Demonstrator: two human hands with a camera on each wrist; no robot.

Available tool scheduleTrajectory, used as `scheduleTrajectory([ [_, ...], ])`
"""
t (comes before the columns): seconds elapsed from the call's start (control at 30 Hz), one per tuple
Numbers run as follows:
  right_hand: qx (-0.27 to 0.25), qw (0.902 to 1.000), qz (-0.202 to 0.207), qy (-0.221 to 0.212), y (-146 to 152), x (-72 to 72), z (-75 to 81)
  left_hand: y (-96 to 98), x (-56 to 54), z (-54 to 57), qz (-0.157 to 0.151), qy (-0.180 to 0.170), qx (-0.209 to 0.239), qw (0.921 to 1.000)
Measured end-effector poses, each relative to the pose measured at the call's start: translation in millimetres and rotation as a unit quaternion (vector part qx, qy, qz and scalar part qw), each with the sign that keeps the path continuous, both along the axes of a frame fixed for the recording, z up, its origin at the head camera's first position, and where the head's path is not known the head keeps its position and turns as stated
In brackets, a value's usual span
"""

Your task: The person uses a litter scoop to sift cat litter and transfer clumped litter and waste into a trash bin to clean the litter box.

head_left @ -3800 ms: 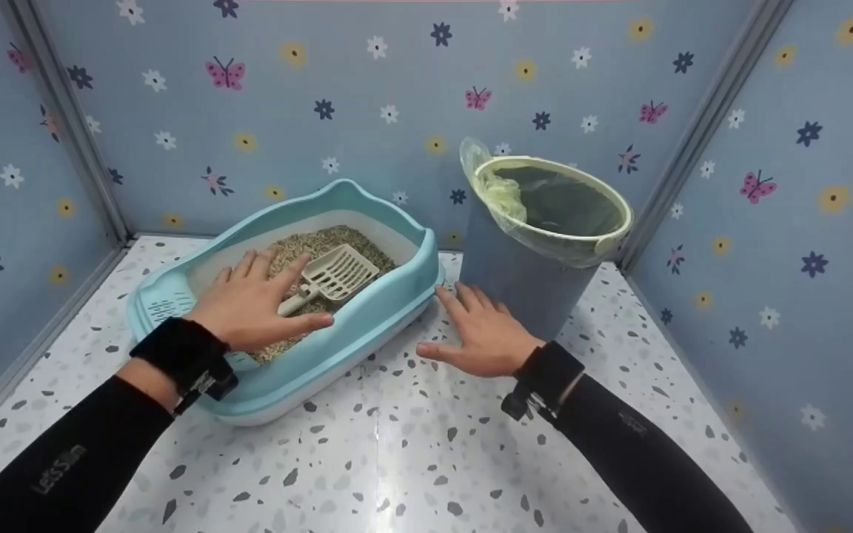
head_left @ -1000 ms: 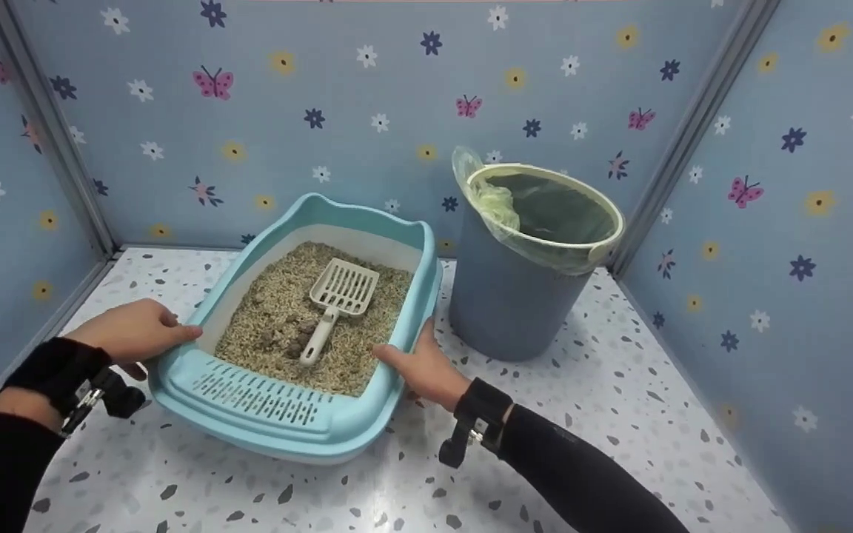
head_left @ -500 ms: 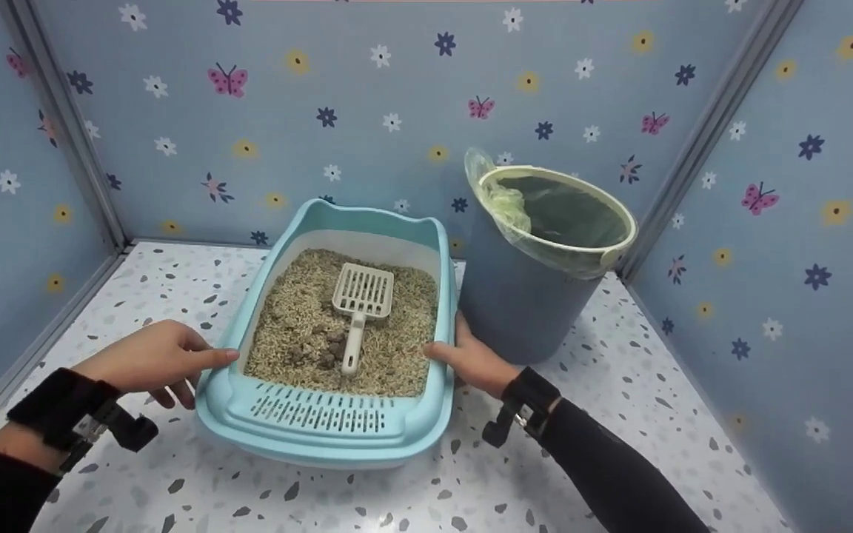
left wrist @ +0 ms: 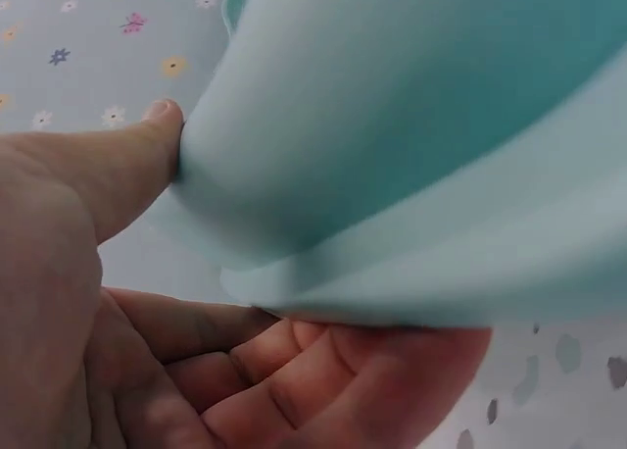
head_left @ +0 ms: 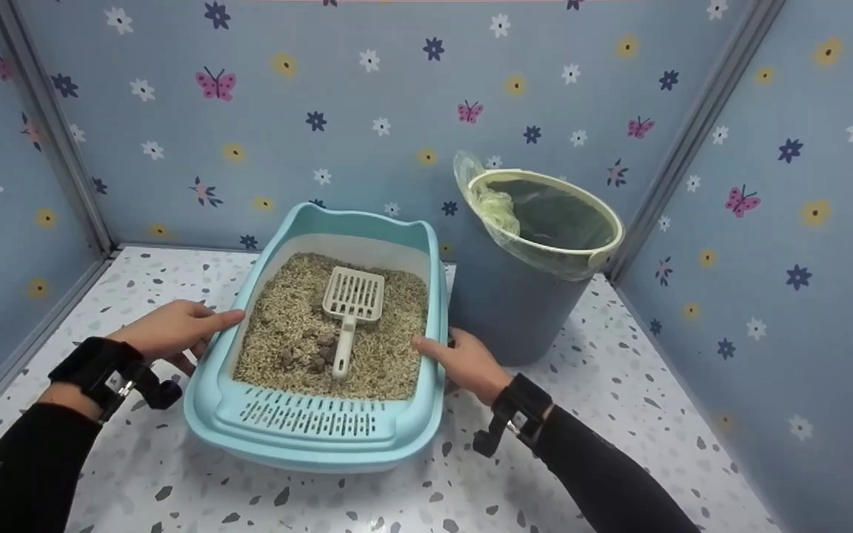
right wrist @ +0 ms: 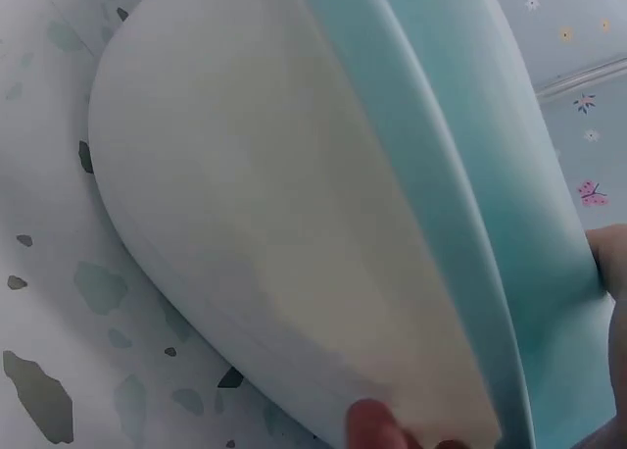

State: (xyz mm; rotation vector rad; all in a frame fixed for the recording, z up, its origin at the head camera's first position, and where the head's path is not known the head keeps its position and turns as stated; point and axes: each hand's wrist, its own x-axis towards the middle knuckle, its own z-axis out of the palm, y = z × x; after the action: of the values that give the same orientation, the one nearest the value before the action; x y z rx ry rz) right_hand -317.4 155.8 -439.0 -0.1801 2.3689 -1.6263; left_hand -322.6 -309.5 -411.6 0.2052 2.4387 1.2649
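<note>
A light-blue and white litter box (head_left: pixel 308 446) sits on the speckled surface, its slotted end towards me. Inside lies tan granular litter (head_left: pixel 275 314) with darker clumps (head_left: pixel 323 354). On top rests a beige slotted litter scoop (head_left: pixel 353 296), handle towards me. My left hand (head_left: pixel 171 332) grips the box's left side; in the left wrist view its thumb (left wrist: pixel 137 165) presses the blue rim while the fingers curl beneath. My right hand (head_left: pixel 471 364) holds the right side, thumb on the rim, fingers largely hidden outside it. The right wrist view shows one fingertip (right wrist: pixel 374 424) by the white base.
A grey-blue trash bin (head_left: pixel 512 314) stands close to the box's right rear, lined with a pale-green bag (head_left: pixel 497 211) held by a cream ring (head_left: pixel 597 196). Flower-patterned panels (head_left: pixel 367 96) enclose the back and both sides.
Earlier my hands were spread, the left above the box and the right by the bin. Now both grip the box, which has turned from slanting to nearly straight, the scoop riding along.
</note>
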Motion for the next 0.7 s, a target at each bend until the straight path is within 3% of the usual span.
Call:
scheduleTrajectory([
  [0.23, -0.015, 0.9997, 0.013, -0.016, 7, -0.6, -1.9, 4.0, 9.1, -4.8, 0.017, -0.005, 0.027, 0.9995],
  [0.5, -0.014, 0.9982, 0.048, -0.035, 31, 3.5, -0.2, 19.9, 30.6, -7.3, 0.014, -0.013, 0.058, 0.9982],
  [0.7, 0.000, 0.9968, 0.070, -0.039, 50, 10.5, 1.7, 29.8, 45.8, -14.9, 0.013, -0.033, 0.079, 0.9963],
])
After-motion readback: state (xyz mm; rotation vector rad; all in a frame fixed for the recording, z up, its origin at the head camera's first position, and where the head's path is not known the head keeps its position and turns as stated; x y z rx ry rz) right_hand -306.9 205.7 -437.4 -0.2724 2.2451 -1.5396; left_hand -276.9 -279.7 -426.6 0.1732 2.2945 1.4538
